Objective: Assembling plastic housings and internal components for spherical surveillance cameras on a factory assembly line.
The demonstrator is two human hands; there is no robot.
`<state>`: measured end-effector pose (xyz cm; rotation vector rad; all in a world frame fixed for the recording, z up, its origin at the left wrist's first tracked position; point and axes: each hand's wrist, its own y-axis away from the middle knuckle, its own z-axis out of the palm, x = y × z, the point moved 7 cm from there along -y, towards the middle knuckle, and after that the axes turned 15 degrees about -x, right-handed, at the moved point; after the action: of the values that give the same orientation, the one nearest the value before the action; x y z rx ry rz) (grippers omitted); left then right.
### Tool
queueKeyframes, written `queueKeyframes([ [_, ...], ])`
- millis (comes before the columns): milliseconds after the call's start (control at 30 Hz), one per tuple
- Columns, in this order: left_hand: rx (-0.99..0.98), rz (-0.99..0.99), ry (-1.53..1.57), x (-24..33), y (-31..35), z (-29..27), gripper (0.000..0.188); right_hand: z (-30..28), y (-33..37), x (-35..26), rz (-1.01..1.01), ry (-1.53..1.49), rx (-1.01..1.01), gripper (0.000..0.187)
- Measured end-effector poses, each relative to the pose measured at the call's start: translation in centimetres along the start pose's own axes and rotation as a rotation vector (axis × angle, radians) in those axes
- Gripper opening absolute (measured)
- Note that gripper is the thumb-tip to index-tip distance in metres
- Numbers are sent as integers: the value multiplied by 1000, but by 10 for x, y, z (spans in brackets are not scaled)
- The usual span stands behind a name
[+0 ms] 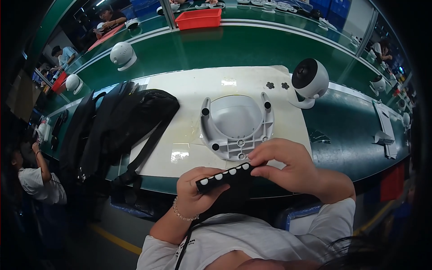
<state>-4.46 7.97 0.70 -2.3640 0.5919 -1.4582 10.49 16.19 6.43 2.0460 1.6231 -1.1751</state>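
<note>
My left hand (193,191), with a beaded bracelet at the wrist, grips one end of a black strip with a row of white round spots (225,176). At the strip's other end, the thumb and forefinger of my right hand (283,164) pinch its edge. Anything small between those fingertips is hidden. Just beyond my hands lies a white plastic base (207,130), ring-shaped, its ribbed side up. Black round pads (215,147) sit on it at several places. The base rests on a cream-coloured sheet (180,112).
A black bag (130,117) lies on the left. A white ball-shaped device with a dark front (311,77) stands at the back right, near two small dark flower-shaped pieces (270,85). A red tray (198,19) sits farther back. Papers (386,126) lie right. Other people work around.
</note>
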Motion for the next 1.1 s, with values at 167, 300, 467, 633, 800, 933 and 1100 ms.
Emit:
queueKeyframes([
  [167, 29, -67, 100, -4, 2, -1, 29, 2, 3, -16, -277, 358, 88, 17],
  [300, 36, -70, 51, 0, 1, -3, 23, 6, 1, -9, -160, 192, 110, 23],
  [467, 46, -87, 110, -3, 4, -3, 26, 9, 3, -7, -118, 186, 59, 25],
  [633, 77, -111, 110, -6, 6, -2, 26, 11, 0, 1, -52, 25, 29, 20],
  [800, 129, -231, 413, -25, 14, 4, 25, 14, 11, -16, -388, 500, 161, 14],
  [933, 181, -180, 406, -23, 13, 1, 24, 14, 8, -23, -472, 566, 116, 22],
  [1100, 60, -150, 231, -14, 8, 2, 23, 12, -2, -21, -366, 292, 154, 28],
])
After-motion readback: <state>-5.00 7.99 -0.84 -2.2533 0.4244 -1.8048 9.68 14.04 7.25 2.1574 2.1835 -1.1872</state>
